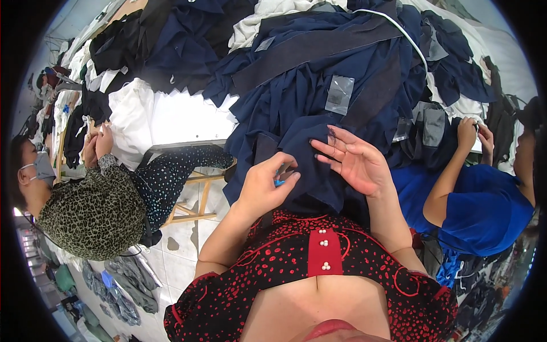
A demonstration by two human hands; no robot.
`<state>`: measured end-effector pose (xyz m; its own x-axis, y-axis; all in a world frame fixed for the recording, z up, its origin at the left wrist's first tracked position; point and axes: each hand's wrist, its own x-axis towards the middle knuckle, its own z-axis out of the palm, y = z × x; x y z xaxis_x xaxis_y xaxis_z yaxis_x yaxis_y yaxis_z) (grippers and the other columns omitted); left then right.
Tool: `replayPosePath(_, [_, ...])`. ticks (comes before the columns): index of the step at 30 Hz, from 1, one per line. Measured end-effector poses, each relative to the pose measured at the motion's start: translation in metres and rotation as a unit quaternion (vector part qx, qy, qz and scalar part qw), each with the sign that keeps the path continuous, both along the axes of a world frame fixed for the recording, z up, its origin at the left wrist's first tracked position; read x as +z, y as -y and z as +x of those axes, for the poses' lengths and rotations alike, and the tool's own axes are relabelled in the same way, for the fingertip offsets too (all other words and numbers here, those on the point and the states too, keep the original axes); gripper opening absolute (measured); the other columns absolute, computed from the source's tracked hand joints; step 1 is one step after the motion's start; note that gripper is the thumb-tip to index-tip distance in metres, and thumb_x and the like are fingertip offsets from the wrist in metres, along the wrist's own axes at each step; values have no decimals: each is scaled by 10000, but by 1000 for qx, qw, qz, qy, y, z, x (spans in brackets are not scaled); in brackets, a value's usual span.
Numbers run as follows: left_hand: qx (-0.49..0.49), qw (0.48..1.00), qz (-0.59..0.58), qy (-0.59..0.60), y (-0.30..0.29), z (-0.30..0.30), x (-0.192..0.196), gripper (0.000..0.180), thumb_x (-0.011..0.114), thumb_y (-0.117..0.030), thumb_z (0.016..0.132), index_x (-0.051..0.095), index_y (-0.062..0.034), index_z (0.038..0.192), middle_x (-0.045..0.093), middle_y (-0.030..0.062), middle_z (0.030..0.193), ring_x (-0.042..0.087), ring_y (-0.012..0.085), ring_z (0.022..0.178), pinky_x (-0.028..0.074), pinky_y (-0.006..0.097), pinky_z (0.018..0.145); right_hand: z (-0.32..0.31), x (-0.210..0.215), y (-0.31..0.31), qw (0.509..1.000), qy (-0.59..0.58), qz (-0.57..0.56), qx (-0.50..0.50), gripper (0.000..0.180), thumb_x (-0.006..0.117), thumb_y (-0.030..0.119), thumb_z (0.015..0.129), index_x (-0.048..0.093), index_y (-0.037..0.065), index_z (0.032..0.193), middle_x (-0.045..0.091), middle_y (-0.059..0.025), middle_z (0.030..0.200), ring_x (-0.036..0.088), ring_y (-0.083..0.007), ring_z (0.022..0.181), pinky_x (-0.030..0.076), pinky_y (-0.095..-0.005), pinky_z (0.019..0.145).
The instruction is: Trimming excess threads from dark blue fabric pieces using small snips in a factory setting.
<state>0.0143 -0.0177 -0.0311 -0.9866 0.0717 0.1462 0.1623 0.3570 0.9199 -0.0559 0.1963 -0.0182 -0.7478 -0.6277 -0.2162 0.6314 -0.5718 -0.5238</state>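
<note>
My left hand (pixel 266 181) is curled closed around a small bright blue object (pixel 279 183). Mostly hidden by the fingers, its kind does not show. Palm up, my right hand (pixel 358 164) has its fingers stretched out and apart. Dark loose threads (pixel 332 135) cling by its fingertips. Beneath both hands, navy cloth (pixel 307 149) drapes over my lap and runs up into a large heap of navy fabric (pixel 273 102). A small clear plastic packet (pixel 339 94) lies on that heap, beyond my right hand.
A masked person in a leopard-print top (pixel 91 211) sits at left, beside white cloth (pixel 130 105) and a white table (pixel 188 122). Another in blue (pixel 478 208) works close by at right. A white cable (pixel 401 33) crosses the heap. Bagged grey garments (pixel 122 285) lie on the floor.
</note>
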Motion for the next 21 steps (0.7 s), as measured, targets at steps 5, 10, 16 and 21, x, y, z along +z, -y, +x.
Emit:
replayPosePath(5, [-13,998,-59,-5,-5,-7,0,200,675,-109,771,563,-35,919,633,112,797,638,240,677,485,297,600,2,-21,-1,970,-136,202,4,414,587,21,825,521,-10,1232,594,-46,1057,582,-141,960,446,-262,850])
replayPosePath(10, [-24,999,-47,-8,-10,-11,-3,184,673,-91,769,563,-30,903,628,112,805,631,247,680,489,305,609,6,-33,2,912,-230,338,-47,305,600,-22,822,573,-6,1125,585,-27,973,546,-97,910,435,-222,822])
replayPosePath(16, [-28,999,-4,-17,-8,-10,-5,157,656,-58,768,578,-18,898,606,93,811,615,196,729,473,280,646,1,-35,-4,937,-217,273,-8,289,572,-4,854,532,3,1140,563,-10,929,540,-82,837,454,-227,737])
replayPosePath(21, [-42,997,-8,-63,-11,-11,0,183,661,-66,747,564,-9,892,576,97,805,587,205,716,454,276,656,6,-26,5,963,-155,218,25,327,578,1,857,504,28,1174,555,-9,942,552,-88,817,465,-230,716])
